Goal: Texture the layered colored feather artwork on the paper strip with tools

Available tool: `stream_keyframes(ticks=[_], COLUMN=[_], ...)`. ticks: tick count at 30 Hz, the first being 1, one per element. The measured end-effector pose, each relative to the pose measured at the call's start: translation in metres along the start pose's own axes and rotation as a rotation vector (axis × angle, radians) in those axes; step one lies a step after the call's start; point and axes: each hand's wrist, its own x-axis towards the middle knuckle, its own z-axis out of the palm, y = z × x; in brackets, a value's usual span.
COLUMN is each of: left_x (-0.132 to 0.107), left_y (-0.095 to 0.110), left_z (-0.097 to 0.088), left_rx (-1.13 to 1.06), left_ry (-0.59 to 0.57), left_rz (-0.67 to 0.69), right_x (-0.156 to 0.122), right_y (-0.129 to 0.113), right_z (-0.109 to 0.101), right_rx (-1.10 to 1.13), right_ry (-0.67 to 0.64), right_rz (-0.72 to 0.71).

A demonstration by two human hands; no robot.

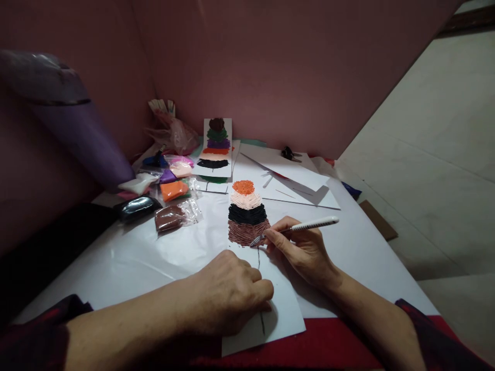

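Note:
A white sheet of paper [284, 304] lies before me, bearing bands of clay in orange, pale peach, black and brown. Below the bands a dark line runs down the sheet. My right hand [305, 247] pinches a fork [315, 223] with a white, dark-dotted handle. Its tines touch the lower part of the brown clay band [245, 233]. My left hand [235, 293] rests curled on the lower part of the sheet, across the dark line. The inside of its fingers is hidden.
Bags of coloured clay [174, 190] lie at the left, near a purple cylindrical object [81, 129]. Behind stands a card [201, 154] with similar coloured bands. Loose paper sheets [301, 172], a white stick and a dark clip [288, 153] lie at the back right.

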Motion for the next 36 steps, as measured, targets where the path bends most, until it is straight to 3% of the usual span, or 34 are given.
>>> stream_keyframes(ticks=[11,18,23,28,33,36], left_x=[0.0009,-0.0009,-0.0001,-0.0005,-0.0009,-0.0007], left_y=[-0.0014,-0.0011,0.0000,-0.0002,-0.0004,0.0003], left_z=[0.0001,0.0029,-0.0003,0.0006,0.0012,0.0000], left_rx=[0.000,-0.009,0.011,0.010,0.006,0.006], left_ry=[0.013,0.023,-0.024,-0.019,-0.013,-0.024], left_rz=[-0.006,-0.014,-0.024,-0.018,-0.020,-0.021], right_x=[-0.0013,-0.0008,0.0000,-0.0004,0.0002,0.0024], right_y=[0.0001,-0.0002,0.0008,-0.0031,-0.0029,-0.0021], right_z=[0.0031,0.0034,0.0024,0.0020,0.0009,0.0006], right_rx=[0.083,0.112,0.107,0.082,0.101,0.140], right_ry=[-0.028,0.095,0.123,0.070,0.019,0.085], right_rz=[0.004,-0.103,-0.027,0.068,0.058,0.077])
